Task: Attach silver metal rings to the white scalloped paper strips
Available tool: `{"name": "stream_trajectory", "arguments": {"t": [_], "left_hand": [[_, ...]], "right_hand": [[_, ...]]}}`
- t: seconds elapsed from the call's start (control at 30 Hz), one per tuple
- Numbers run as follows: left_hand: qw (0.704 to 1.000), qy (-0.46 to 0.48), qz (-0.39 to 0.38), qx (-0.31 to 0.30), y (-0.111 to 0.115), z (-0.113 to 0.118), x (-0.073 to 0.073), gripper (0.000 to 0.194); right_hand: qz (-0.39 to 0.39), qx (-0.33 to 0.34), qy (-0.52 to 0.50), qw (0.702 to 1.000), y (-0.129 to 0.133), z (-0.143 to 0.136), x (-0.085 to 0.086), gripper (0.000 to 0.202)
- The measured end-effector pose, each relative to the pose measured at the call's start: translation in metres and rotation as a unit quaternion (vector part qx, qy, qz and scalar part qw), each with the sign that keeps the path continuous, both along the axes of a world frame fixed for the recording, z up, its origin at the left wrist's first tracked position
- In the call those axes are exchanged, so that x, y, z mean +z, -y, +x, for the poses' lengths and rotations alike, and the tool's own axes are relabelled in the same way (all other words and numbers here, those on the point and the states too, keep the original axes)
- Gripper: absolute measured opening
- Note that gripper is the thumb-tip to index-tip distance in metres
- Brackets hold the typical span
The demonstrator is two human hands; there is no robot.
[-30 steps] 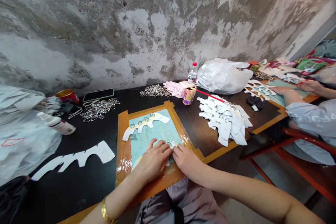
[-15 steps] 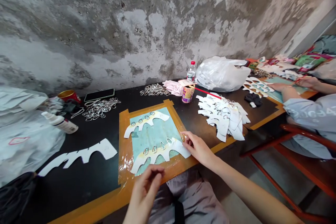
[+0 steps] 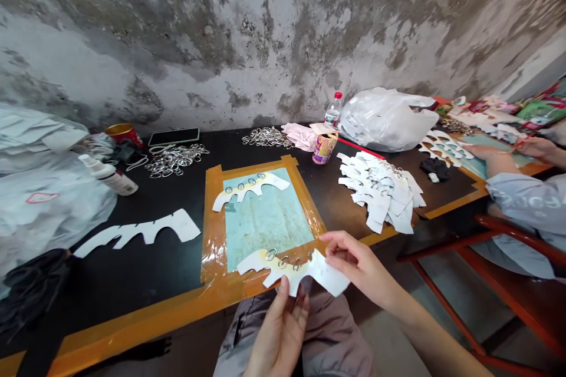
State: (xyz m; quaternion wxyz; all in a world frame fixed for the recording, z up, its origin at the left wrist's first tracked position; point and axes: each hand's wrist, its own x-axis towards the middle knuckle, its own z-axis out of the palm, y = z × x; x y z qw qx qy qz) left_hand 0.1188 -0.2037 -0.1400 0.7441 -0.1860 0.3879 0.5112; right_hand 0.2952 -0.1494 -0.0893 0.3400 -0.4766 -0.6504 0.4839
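A white scalloped strip [image 3: 331, 275] with several metal rings [image 3: 283, 261] along its upper edge is held off the table's front edge, slightly tilted. My left hand [image 3: 285, 321] grips its lower edge from below, thumb on top. At the strip's right end, my right hand [image 3: 360, 265] pinches it near the last ring. A similar ringed strip [image 3: 252, 188] lies at the top of the pale green sheet [image 3: 267, 221], which is bordered with brown tape. To the left, a bare white strip [image 3: 141, 232] without rings lies on the black table.
Loose metal rings lie in two heaps [image 3: 175, 159], [image 3: 267, 137] at the back. A pile of white strips [image 3: 378, 188], a paper cup [image 3: 324, 148] and a plastic bag [image 3: 387, 121] stand right. Left are a white bottle [image 3: 108, 175] and a phone [image 3: 174, 136]. A co-worker's arm [image 3: 515, 177] is at far right.
The near strip has been lifted off the green sheet and moved right and toward me. My left hand has moved right and closed on its lower edge; my right hand stays at its right end.
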Motion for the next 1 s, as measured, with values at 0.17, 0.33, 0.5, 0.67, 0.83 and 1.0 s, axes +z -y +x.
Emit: {"name": "stream_trajectory", "arguments": {"t": [0.17, 0.33, 0.5, 0.67, 0.83, 1.0], "left_hand": [[1.000, -0.010, -0.017, -0.007, -0.006, 0.018, -0.001, 0.022], [1.000, -0.006, -0.023, 0.007, -0.010, 0.023, -0.001, 0.020], [0.997, -0.007, -0.078, 0.009, -0.011, 0.021, -0.001, 0.018], [0.994, 0.011, -0.099, 0.035, -0.013, 0.018, 0.012, 0.015], [0.999, 0.002, -0.002, 0.049, -0.028, 0.000, 0.041, 0.007], [0.992, -0.049, 0.099, 0.059, -0.047, -0.013, 0.046, 0.013]], "right_hand": [[-0.001, -0.020, 0.029, 0.999, 0.023, 0.013, 0.000, 0.021], [0.062, -0.016, 0.050, 0.997, 0.034, 0.016, -0.004, 0.019], [0.154, 0.004, 0.051, 0.987, 0.028, 0.013, -0.013, 0.021], [0.231, 0.010, 0.046, 0.972, 0.015, 0.009, 0.001, 0.027], [0.249, 0.000, 0.022, 0.968, 0.009, -0.001, 0.015, 0.026], [0.200, -0.031, -0.026, 0.979, 0.005, -0.009, 0.002, 0.024]]}}
